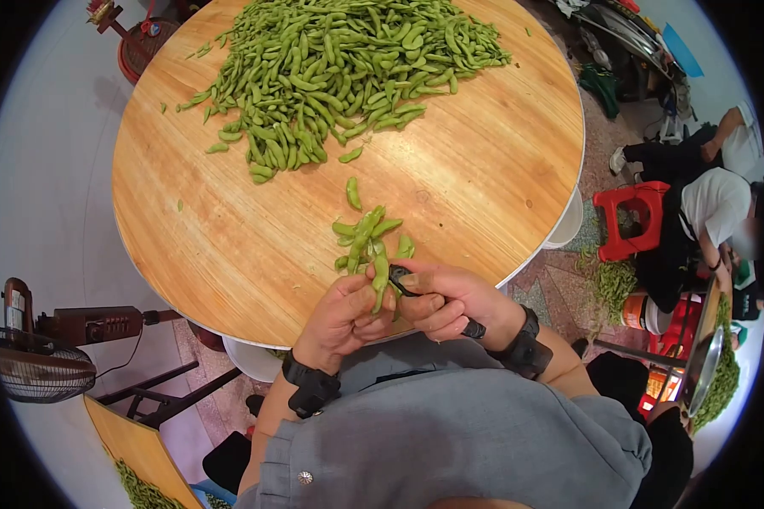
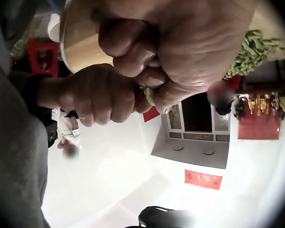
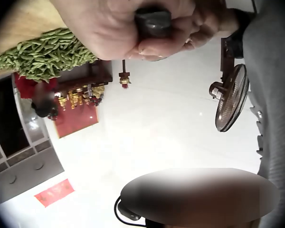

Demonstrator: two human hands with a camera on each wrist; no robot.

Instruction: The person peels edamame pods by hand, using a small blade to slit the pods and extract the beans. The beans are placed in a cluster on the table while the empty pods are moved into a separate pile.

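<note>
My left hand [image 1: 338, 312] pinches a green soybean pod [image 1: 380, 276] between thumb and fingers near the table's front edge. Right beside it, my right hand [image 1: 452, 297] grips a black-handled tool [image 1: 475, 328], its handle end poking out below the fingers. The tool's working end is hidden by the hands. In the right wrist view the dark handle [image 3: 154, 22] shows inside the curled fingers. Just beyond the hands lie several loose pods [image 1: 363, 227] on the round wooden table [image 1: 501, 170]. A large heap of soybean pods [image 1: 339, 76] covers its far part.
A white bucket [image 1: 567, 222] stands under the table's right edge. To the right are a red stool [image 1: 632, 216], a seated person [image 1: 715, 204] and plant scraps [image 1: 613, 288] on the floor. A fan [image 1: 47, 365] stands at the left.
</note>
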